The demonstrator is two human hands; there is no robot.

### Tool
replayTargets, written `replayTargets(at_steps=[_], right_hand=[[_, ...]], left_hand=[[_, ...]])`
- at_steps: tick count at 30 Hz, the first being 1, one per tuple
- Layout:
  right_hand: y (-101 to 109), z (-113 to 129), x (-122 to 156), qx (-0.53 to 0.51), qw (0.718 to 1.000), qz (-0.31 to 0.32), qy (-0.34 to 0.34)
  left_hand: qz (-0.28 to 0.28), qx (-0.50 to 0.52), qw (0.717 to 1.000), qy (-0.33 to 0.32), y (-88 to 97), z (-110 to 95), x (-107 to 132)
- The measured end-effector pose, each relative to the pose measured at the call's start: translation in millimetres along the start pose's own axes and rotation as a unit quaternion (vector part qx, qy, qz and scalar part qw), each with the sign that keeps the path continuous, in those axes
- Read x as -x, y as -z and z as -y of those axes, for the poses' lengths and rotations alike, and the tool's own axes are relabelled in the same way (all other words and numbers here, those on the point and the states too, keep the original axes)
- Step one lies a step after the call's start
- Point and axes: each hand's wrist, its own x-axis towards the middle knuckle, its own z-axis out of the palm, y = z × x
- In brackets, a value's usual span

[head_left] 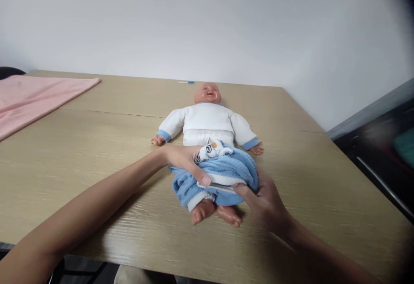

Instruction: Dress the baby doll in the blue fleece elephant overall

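Note:
A baby doll (208, 118) lies on its back, in a white top with blue cuffs and neckline. Blue fluffy cloth (226, 165) with white edging is bunched over its legs, and a white, black and orange animal patch (211, 148) shows on top. A white cuff circles one ankle; both bare feet (203, 211) stick out toward me. My left hand (189, 161) grips the cloth from the left, thumb on a white hem. From the right, my right hand (263, 195) pinches the same hem, its other fingers partly hidden. Between the thumbs, the hem forms a narrow slit.
The doll rests on a wooden table (129, 141). A pink cloth (42, 96) lies at the far left, and a blue-capped pen (186, 82) is behind the doll's head. White wall stands beyond the table. A dark object with a metal bar (384, 184) is at the right edge.

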Motion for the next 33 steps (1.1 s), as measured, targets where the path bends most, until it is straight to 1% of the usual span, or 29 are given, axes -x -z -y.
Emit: replayTargets(at_steps=[3,5,7,10,13,16,19,21,26,29,33], right_hand=[[-0.5,-1.8,0.4,0.013,1.0,-0.02,-0.001],[-0.7,-1.8,1.4,0.009,1.0,-0.025,-0.004],[-0.7,-1.0,2.6,0.001,1.0,-0.021,-0.015],[-0.3,0.3,3.5,-0.017,0.999,-0.001,-0.03],[0.2,-0.1,4.0,-0.029,0.999,0.003,-0.02],[-1.9,-0.7,8.1,0.02,0.999,-0.028,0.005],[-7.5,0.9,15.9,0.085,0.994,-0.062,0.035],[-12.2,3.0,21.0,0.102,0.991,-0.07,0.042],[-19.8,5.3,28.2,0.109,0.992,-0.057,0.016],[-21.6,6.6,30.3,0.09,0.995,-0.045,-0.008],[-26.0,14.8,32.7,0.034,0.996,-0.019,-0.076]], left_hand=[[-0.01,-0.032,0.999,-0.002,-7.0,-8.7,-2.3],[-0.019,-0.058,0.998,-0.004,-10.1,-11.0,-3.5],[-0.03,-0.084,0.996,0.0,-11.2,-9.9,-4.3],[-0.071,-0.121,0.99,0.006,-10.4,-4.8,-4.9],[-0.105,-0.154,0.982,-0.012,-10.0,-0.5,-5.5],[-0.112,-0.171,0.979,-0.017,-13.3,-0.6,-7.9],[-0.094,-0.175,0.98,-0.022,-19.4,-4.2,-12.1],[-0.09,-0.18,0.979,-0.032,-23.4,-6.5,-15.0],[-0.112,-0.207,0.971,-0.042,-28.3,-6.9,-18.7],[-0.124,-0.221,0.967,-0.023,-29.2,-7.1,-18.4],[-0.128,-0.237,0.963,0.016,-30.7,-10.9,-16.9]])
